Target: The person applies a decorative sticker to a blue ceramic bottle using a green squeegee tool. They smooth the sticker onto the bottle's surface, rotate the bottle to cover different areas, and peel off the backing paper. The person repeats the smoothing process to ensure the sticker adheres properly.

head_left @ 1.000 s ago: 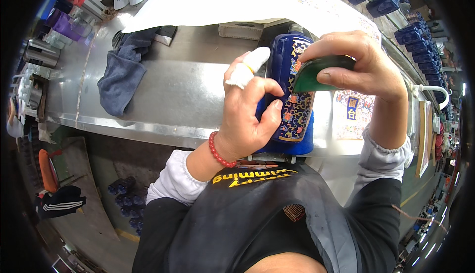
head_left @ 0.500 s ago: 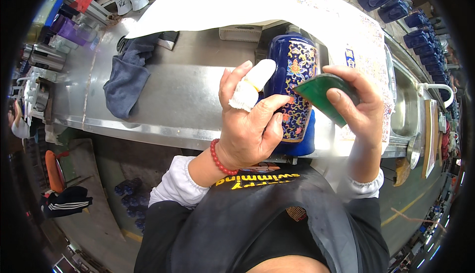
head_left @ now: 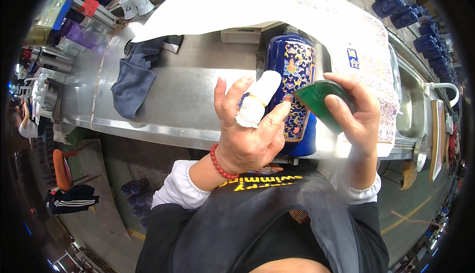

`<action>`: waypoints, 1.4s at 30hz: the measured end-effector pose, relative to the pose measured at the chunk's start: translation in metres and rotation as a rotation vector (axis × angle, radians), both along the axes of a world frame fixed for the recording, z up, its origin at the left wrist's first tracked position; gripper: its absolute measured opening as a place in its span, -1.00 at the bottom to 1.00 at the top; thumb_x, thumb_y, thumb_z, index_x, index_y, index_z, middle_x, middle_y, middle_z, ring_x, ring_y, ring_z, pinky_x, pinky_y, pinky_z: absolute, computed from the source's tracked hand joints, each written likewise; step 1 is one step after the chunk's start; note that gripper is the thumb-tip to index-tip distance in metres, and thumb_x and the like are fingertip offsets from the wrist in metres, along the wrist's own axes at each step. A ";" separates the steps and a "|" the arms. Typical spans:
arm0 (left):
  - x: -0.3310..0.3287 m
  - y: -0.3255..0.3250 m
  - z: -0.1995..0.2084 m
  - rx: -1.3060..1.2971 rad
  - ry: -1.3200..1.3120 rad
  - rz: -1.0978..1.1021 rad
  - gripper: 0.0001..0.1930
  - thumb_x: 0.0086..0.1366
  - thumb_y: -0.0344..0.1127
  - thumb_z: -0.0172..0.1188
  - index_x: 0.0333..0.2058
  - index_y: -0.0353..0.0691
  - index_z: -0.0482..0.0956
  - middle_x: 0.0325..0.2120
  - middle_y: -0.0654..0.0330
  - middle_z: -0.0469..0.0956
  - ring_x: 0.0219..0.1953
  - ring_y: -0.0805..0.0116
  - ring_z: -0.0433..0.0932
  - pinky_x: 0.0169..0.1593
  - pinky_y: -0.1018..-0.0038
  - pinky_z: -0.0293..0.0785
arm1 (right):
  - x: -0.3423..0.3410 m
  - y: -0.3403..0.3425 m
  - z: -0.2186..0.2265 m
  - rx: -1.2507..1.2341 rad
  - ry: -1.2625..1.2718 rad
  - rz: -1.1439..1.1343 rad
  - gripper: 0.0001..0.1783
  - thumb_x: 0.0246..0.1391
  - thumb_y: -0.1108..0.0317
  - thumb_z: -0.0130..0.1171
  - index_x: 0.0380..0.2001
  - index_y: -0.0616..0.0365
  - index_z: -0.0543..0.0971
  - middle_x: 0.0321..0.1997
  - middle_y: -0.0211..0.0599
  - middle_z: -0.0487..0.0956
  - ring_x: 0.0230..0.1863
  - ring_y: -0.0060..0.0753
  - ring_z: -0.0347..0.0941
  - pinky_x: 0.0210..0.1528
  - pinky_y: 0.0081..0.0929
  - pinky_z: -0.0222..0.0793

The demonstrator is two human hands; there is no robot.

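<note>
Decoration (head_left: 297,63), a multicoloured floral pattern, already covers much of the upward face of the blue bottle (head_left: 292,82), which lies before us toward the right of the metal table (head_left: 198,85), neck pointing far, with a blue pad (head_left: 309,135) under its near end. We judge this face well advanced; whether the pattern sits fully flat we cannot tell, and the underside is hidden. Our left hand (head_left: 247,144) has its fingers spread, gripping nothing, its index fingertip apparently touching the pattern; white wrapping (head_left: 258,100) covers another finger. Our right hand (head_left: 358,117) pinches a green scraper (head_left: 321,101) between thumb and fingers; whether its corner touches the bottle is unclear. Patterned sheets (head_left: 363,72) lie to the right, seemingly unused; blue bottles (head_left: 388,3) sit far right, too small for us to judge.
</note>
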State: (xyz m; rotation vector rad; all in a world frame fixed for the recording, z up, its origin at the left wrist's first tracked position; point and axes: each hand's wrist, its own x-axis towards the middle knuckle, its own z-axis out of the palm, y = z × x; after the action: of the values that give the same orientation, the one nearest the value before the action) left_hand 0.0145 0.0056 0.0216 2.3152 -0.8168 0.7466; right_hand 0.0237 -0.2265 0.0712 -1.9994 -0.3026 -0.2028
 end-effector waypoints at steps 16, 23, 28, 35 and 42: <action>-0.002 -0.001 0.003 0.026 0.015 0.021 -0.60 0.08 -0.28 0.27 -0.05 -0.15 0.71 0.05 -0.14 0.52 0.29 -0.14 0.23 0.40 -0.25 -0.11 | 0.001 0.000 -0.007 0.000 -0.032 -0.002 -0.67 0.13 0.45 0.34 -0.03 0.28 0.64 -0.24 -0.25 0.69 -0.23 -0.49 0.61 -0.15 -0.56 0.48; -0.005 0.000 0.006 0.029 0.092 0.041 -0.61 0.12 -0.29 0.25 -0.03 -0.12 0.72 0.13 -0.10 0.53 0.33 -0.18 0.22 0.46 -0.14 -0.16 | 0.001 0.000 -0.006 0.027 -0.009 0.002 -0.67 0.14 0.45 0.33 -0.02 0.28 0.64 -0.25 -0.25 0.69 -0.23 -0.50 0.61 -0.16 -0.57 0.47; -0.002 -0.001 0.004 0.020 0.020 -0.011 -0.57 0.09 -0.25 0.26 -0.04 -0.26 0.68 0.05 -0.16 0.50 0.26 -0.16 0.23 0.37 -0.30 -0.07 | 0.000 0.000 -0.005 0.016 -0.011 -0.001 -0.66 0.14 0.45 0.34 -0.01 0.28 0.64 -0.25 -0.25 0.69 -0.24 -0.51 0.61 -0.15 -0.57 0.48; -0.002 -0.001 0.004 -0.009 0.061 0.001 -0.56 0.09 -0.26 0.26 -0.03 -0.24 0.68 0.07 -0.13 0.50 0.28 -0.15 0.23 0.37 -0.31 -0.07 | -0.002 -0.002 -0.005 0.026 0.002 -0.013 -0.66 0.14 0.45 0.34 -0.01 0.28 0.64 -0.24 -0.25 0.70 -0.22 -0.52 0.61 -0.13 -0.57 0.48; -0.003 0.000 0.005 0.014 0.043 -0.044 -0.56 0.10 -0.26 0.26 -0.02 -0.25 0.67 0.07 -0.13 0.51 0.26 -0.14 0.24 0.37 -0.28 -0.06 | -0.003 -0.003 -0.006 0.033 0.008 -0.011 -0.66 0.14 0.45 0.34 -0.01 0.28 0.64 -0.24 -0.25 0.70 -0.23 -0.52 0.61 -0.14 -0.57 0.48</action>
State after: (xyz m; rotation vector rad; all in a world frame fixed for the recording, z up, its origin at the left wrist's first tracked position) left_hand 0.0114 0.0052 0.0262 2.3101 -0.8526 0.6715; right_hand 0.0208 -0.2297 0.0655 -1.9689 -0.2820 -0.2052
